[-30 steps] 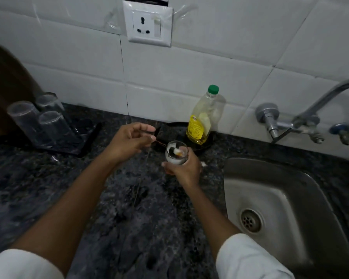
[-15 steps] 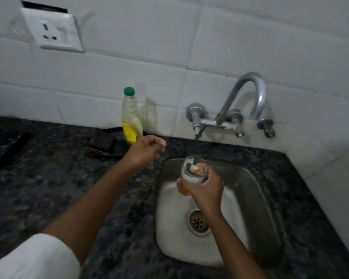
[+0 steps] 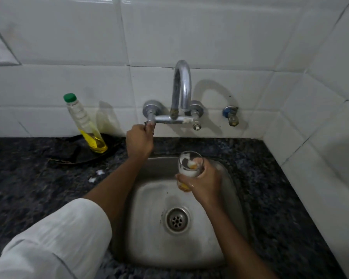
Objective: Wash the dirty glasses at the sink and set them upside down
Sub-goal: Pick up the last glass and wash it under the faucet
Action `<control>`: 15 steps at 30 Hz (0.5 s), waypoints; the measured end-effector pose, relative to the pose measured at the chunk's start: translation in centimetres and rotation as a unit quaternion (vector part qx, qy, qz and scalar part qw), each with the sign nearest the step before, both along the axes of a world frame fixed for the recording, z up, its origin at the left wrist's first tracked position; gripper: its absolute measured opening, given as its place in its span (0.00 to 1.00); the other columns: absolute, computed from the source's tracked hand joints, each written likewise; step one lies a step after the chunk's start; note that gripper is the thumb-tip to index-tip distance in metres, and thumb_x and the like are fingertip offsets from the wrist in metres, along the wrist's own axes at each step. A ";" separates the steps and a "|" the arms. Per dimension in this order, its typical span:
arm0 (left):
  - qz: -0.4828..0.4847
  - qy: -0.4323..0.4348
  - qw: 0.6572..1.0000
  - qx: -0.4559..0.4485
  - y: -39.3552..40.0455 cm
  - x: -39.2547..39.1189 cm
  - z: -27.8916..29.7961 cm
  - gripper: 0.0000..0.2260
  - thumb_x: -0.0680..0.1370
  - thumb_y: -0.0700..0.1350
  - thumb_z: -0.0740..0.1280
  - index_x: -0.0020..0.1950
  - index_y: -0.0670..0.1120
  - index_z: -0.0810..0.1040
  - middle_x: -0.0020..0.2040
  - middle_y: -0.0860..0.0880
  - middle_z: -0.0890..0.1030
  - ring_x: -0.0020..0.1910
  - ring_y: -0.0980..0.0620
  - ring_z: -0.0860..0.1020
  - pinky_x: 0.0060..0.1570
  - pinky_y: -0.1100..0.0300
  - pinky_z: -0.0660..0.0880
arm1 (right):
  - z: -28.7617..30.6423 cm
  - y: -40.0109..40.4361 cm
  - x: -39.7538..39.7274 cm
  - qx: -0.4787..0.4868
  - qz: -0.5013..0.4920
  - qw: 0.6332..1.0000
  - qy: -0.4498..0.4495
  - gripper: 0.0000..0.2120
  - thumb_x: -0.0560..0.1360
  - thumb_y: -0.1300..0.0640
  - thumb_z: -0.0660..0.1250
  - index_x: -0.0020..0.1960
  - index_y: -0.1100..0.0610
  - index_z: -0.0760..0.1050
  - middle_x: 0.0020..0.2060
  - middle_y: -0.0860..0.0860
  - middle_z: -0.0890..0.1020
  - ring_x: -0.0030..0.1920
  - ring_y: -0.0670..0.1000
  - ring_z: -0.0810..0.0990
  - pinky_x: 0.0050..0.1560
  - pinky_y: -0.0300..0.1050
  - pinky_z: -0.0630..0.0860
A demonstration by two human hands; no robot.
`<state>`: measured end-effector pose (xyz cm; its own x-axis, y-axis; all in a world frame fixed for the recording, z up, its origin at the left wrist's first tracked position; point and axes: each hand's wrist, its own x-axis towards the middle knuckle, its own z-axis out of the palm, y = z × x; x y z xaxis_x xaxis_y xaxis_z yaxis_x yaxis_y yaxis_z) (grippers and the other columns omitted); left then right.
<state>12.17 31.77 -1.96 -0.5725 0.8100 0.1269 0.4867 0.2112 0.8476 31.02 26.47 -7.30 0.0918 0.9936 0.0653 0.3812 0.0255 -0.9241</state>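
Observation:
My right hand (image 3: 205, 183) grips a clear glass (image 3: 189, 165) upright over the steel sink (image 3: 149, 208); white foam and an orange-yellow bit show inside it. The glass sits below and slightly right of the curved tap spout (image 3: 181, 85). My left hand (image 3: 139, 140) is closed around the tap's left handle (image 3: 150, 122) on the wall. No water is visible from the spout.
A dish-soap bottle (image 3: 85, 125) with a green cap and yellow liquid stands on the dark granite counter (image 3: 38, 178), left of the tap, on a dark pad. A second valve (image 3: 231, 115) is on the wall right of the tap. White tiled walls close the back and right.
My view swung right from the counter to the sink. The right hand carried the glass over the basin; the left hand rose from the counter and took the tap handle.

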 end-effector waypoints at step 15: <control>0.032 -0.265 0.964 0.022 0.2 -0.8 -0.5 0.17 0.84 0.50 0.59 0.38 0.45 0.76 0.45 0.37 0.84 0.37 0.44 0.83 0.33 0.54 0.79 | 1.4 -0.1 -1.2 0.018 -0.005 0.999 -0.031 0.23 0.54 0.50 0.83 0.44 0.48 0.77 0.37 0.42 0.82 0.38 0.43 0.80 0.43 0.46 0.80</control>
